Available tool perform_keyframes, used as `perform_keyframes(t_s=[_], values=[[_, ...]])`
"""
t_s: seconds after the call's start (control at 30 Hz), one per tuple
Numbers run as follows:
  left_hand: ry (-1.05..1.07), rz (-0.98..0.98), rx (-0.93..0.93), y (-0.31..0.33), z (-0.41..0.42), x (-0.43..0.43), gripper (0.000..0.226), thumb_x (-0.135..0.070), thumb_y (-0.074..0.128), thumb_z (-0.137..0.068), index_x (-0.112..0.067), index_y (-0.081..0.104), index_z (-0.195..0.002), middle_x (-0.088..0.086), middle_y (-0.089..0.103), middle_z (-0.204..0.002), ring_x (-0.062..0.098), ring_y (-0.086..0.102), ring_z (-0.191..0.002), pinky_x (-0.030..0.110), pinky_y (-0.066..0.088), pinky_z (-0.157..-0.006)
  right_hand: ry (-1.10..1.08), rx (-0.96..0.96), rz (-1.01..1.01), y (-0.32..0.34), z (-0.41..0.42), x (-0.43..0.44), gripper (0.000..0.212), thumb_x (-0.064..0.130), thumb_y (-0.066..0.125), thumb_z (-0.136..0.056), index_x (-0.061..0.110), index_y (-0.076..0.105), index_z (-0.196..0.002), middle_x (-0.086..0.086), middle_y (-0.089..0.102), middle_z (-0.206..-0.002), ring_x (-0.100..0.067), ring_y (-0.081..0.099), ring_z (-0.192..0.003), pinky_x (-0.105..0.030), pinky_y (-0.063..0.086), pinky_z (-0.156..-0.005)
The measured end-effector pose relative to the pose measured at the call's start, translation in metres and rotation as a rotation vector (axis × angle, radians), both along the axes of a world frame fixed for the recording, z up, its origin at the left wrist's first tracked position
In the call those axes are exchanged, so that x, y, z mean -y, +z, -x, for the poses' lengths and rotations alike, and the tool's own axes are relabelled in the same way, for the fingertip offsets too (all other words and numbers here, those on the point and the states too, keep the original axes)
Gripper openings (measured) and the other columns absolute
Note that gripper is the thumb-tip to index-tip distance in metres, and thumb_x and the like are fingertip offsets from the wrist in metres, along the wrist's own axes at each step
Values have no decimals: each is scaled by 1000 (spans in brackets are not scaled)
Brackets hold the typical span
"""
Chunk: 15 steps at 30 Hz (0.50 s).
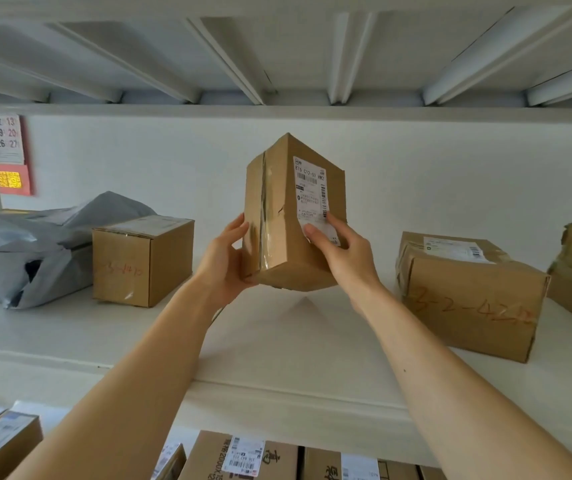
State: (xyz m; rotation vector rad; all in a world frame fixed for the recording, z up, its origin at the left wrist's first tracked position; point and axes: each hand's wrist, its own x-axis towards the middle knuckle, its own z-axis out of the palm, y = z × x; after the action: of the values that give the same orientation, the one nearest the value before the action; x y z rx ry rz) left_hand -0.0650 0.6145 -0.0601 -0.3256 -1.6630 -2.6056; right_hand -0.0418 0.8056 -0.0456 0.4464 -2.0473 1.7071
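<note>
Gripping the stiff, probably light box (277, 202) low on opposite sides, left hand (223, 258) and right hand (343, 254), above the shelf (277, 341).

1. I am standing in a parcel storeroom, facing a white metal shelf (277, 344).
2. Cardboard boxes (139, 265) are sitting on it, bearing shipping labels (457, 249) and handwritten red codes (475, 308).
3. A grey mailer bag (35, 251) is lying beside them.
4. The parcel (282, 247) I am holding is carrying a barcoded label (312, 192).
</note>
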Motion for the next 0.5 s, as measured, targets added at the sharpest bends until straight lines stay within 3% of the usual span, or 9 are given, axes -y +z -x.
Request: perform_keyframes(t_s=[0.07,0.13,0.2,0.3,0.4,0.5], values=[[-34,6,-20,-1,-2,-3,37,-32,48,-102,-33,54,-138,8,65,-130,36,65,-115,55,55,-88,-3,-7,29,0,1,-4,60,39,67,-92,24,47,-146,6,50,-131,-8,48,-114,-16,40,-90],[-52,34,44,-1,-6,-8,32,-38,51,-101,-22,61,-127,10,70,-118,33,67,-108,54,52,-95,29,7,54,-1,-1,-5,54,38,63,-95,26,48,-145,10,51,-127,-5,47,-112,-9,42,-80],[-81,66,100,-2,-5,-9,36,-45,54,-98,-21,60,-125,12,70,-116,34,68,-108,59,50,-97,65,22,87,-2,-1,-7,46,36,59,-97,29,51,-142,13,51,-125,-4,48,-112,-7,42,-76],[-135,38,142,-1,-6,-10,48,-51,56,-95,-23,56,-134,17,67,-127,38,67,-111,61,55,-87,94,24,111,-2,1,-8,41,45,58,-96,38,55,-136,11,54,-134,-5,51,-119,-19,45,-94],[-116,0,118,0,-6,-12,52,-50,59,-94,-21,55,-137,18,66,-127,37,70,-107,54,59,-81,116,46,48,-3,3,-6,64,70,58,-80,46,51,-138,6,49,-142,-11,48,-129,-39,40,-112],[-85,11,84,0,-8,-11,52,-51,58,-94,-22,56,-136,16,68,-125,34,71,-105,52,59,-82,101,44,-35,-4,1,-2,80,78,59,-72,47,40,-145,6,37,-149,-15,40,-136,-40,36,-115]])
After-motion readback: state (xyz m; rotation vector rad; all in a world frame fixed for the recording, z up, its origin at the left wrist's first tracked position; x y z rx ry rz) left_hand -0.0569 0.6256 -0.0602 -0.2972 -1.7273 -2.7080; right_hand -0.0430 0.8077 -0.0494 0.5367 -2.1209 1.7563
